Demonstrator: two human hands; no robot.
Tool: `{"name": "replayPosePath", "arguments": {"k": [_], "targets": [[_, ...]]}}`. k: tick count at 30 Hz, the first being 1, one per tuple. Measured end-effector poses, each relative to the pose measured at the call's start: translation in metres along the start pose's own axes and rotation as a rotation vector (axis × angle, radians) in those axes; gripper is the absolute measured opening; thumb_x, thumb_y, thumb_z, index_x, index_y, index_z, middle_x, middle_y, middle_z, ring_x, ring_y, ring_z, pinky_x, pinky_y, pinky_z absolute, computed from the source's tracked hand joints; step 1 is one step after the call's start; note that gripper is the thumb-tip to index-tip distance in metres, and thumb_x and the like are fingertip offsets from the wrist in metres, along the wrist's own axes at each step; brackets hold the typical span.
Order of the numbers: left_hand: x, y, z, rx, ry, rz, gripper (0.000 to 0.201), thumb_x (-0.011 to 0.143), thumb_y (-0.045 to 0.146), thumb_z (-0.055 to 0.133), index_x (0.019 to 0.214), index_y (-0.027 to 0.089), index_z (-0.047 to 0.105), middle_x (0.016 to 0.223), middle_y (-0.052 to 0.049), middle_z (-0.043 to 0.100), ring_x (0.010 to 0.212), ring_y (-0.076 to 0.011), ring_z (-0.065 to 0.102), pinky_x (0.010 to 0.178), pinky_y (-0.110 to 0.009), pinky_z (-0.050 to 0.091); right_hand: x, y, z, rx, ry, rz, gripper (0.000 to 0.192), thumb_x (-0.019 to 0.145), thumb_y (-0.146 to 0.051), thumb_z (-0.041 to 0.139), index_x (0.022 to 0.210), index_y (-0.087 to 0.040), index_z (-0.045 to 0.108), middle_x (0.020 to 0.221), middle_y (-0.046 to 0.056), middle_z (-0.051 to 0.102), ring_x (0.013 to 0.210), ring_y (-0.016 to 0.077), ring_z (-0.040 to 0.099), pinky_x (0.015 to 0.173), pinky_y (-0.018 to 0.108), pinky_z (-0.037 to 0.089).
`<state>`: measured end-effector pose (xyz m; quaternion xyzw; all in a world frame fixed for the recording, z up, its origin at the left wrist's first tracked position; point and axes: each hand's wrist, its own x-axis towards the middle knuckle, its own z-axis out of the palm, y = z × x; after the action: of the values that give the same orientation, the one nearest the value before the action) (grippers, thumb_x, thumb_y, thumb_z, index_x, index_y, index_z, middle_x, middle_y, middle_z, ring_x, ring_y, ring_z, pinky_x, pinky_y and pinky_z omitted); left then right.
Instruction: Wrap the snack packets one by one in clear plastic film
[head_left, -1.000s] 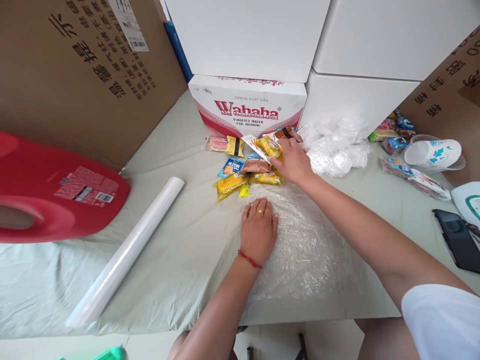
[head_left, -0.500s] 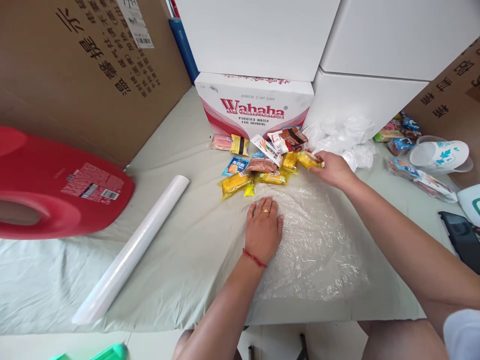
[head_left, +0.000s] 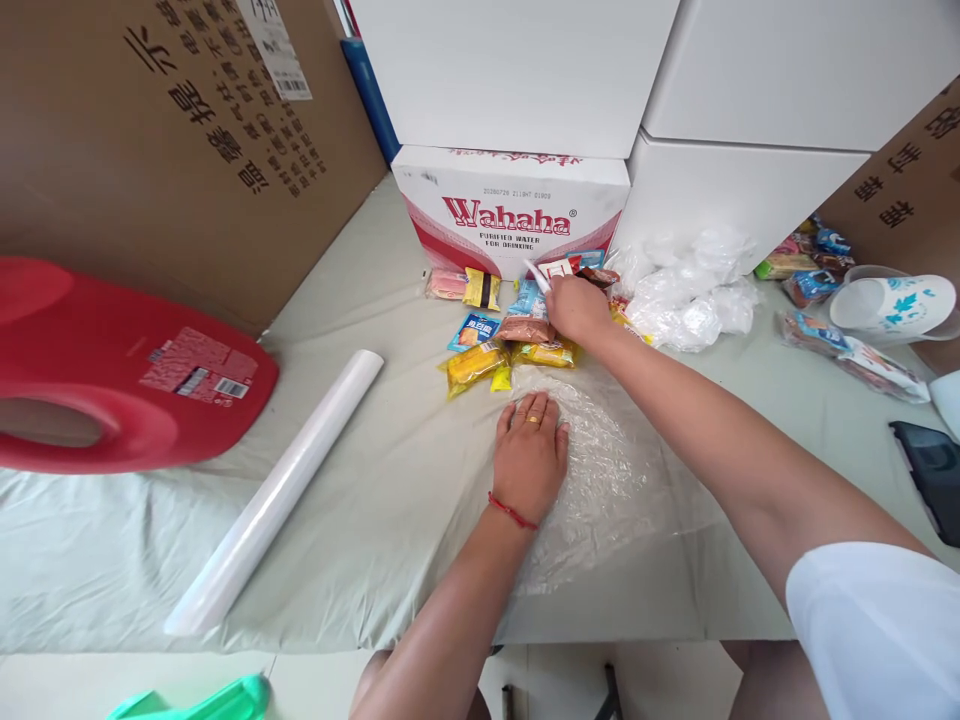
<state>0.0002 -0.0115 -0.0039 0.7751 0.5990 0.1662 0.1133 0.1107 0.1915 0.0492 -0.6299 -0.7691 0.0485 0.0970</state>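
Observation:
My left hand (head_left: 531, 450) lies flat, fingers stretched out, on a thin clear plastic sheet (head_left: 600, 500). My right hand (head_left: 579, 308) reaches into a pile of small wrapped snacks and pinches a white snack packet (head_left: 538, 277), tipped on its edge; most of the fingertips are hidden. Around it are a brown snack packet (head_left: 527, 329), yellow-wrapped snacks (head_left: 474, 367), a blue sachet (head_left: 475, 331), a pink packet (head_left: 447, 284) and a yellow packet with a black band (head_left: 481, 289). Another yellow-wrapped snack (head_left: 631, 325) shows partly behind my right wrist.
A Wahaha water carton (head_left: 517, 215) stands behind the pile, with crumpled clear plastic bags (head_left: 697, 295) to its right. At left are a white film roll (head_left: 281, 490), a red jug (head_left: 150, 370) and a cardboard box (head_left: 165, 130). Paper cups (head_left: 892, 305) and a phone (head_left: 930, 480) sit at right.
My right hand has let go of the yellow-wrapped snack and moved left onto the pile, where the white packet is now tipped up in its fingers. My left hand stays in place.

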Motion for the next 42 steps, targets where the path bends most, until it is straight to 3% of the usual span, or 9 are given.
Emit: {"name": "replayPosePath", "arguments": {"k": [4,8,12,16,20,24,31,35,42], "targets": [[0.0,0.0,0.001,0.016,0.011,-0.009,0.044,0.105,0.029,0.042,0.142,0.013,0.057,0.156,-0.012,0.055,0.147,-0.0271,0.047,0.124,-0.051,0.033,-0.013,0.016,-0.005,0.197,0.225,0.06,0.03,0.102,-0.02,0.038,0.111,-0.009,0.065,0.117,0.022,0.069,0.11,0.0331,0.064,0.099,0.047,0.047],[0.0,0.001,0.001,0.007,0.028,0.0,0.041,0.104,0.028,0.044,0.141,0.015,0.059,0.155,-0.012,0.056,0.146,-0.0272,0.049,0.123,-0.052,0.035,-0.051,0.032,-0.01,0.61,0.369,0.059,0.043,0.108,-0.034,0.025,0.127,-0.02,0.06,0.114,0.011,0.068,0.102,0.0246,0.063,0.088,0.039,0.053],[0.001,-0.001,0.0,-0.029,0.044,-0.003,0.042,0.103,0.023,0.044,0.141,0.014,0.059,0.152,-0.013,0.059,0.144,-0.0275,0.05,0.123,-0.052,0.035,-0.117,0.052,-0.012,1.114,-0.066,-0.038,0.045,0.096,-0.058,0.055,0.121,-0.024,0.069,0.102,0.004,0.071,0.088,0.0212,0.064,0.075,0.033,0.052],[0.003,-0.009,-0.001,-0.147,0.037,-0.021,0.043,0.098,0.012,0.045,0.137,0.016,0.063,0.15,-0.011,0.061,0.144,-0.0253,0.051,0.124,-0.049,0.035,-0.178,0.081,-0.027,1.011,-0.605,-0.053,0.048,0.094,-0.06,0.061,0.117,-0.02,0.076,0.104,0.005,0.073,0.087,0.0193,0.064,0.077,0.031,0.048],[0.008,-0.018,0.001,-0.297,0.04,-0.076,0.044,0.097,0.008,0.041,0.129,0.017,0.069,0.146,-0.009,0.065,0.141,-0.0221,0.055,0.123,-0.048,0.037,-0.207,0.104,-0.044,0.898,-0.849,-0.071,0.049,0.099,-0.057,0.055,0.121,-0.019,0.075,0.107,0.006,0.074,0.089,0.019,0.063,0.078,0.03,0.047],[0.01,-0.02,0.002,-0.315,0.07,-0.07,0.043,0.097,0.01,0.041,0.129,0.017,0.069,0.144,-0.009,0.066,0.141,-0.0233,0.056,0.122,-0.05,0.039,-0.212,0.096,-0.042,0.843,-0.717,-0.023,0.05,0.102,-0.056,0.046,0.126,-0.02,0.072,0.105,0.006,0.074,0.086,0.0199,0.063,0.076,0.032,0.049],[0.008,-0.016,0.003,-0.248,0.075,-0.063,0.045,0.096,0.008,0.04,0.13,0.016,0.069,0.145,-0.009,0.065,0.141,-0.0232,0.056,0.123,-0.049,0.038,-0.223,0.056,-0.025,0.257,-0.151,-0.19,0.049,0.099,-0.05,0.057,0.137,-0.021,0.065,0.128,0.016,0.062,0.113,0.0339,0.053,0.1,0.052,0.047],[0.007,-0.013,0.002,-0.209,0.062,-0.069,0.047,0.094,0.005,0.041,0.129,0.018,0.069,0.148,-0.008,0.064,0.143,-0.0228,0.053,0.124,-0.048,0.036,-0.233,0.045,-0.017,0.118,-0.193,-0.215,0.06,0.088,-0.051,0.075,0.14,-0.024,0.061,0.133,0.015,0.061,0.118,0.0364,0.05,0.097,0.053,0.048],[0.007,-0.012,0.0,-0.204,0.044,-0.063,0.05,0.091,0.002,0.041,0.129,0.019,0.069,0.148,-0.006,0.063,0.144,-0.0219,0.053,0.125,-0.046,0.035,-0.234,0.055,-0.016,0.173,-0.26,-0.274,0.053,0.09,-0.034,0.074,0.139,-0.024,0.06,0.131,0.012,0.062,0.116,0.0324,0.049,0.1,0.05,0.046]]}}
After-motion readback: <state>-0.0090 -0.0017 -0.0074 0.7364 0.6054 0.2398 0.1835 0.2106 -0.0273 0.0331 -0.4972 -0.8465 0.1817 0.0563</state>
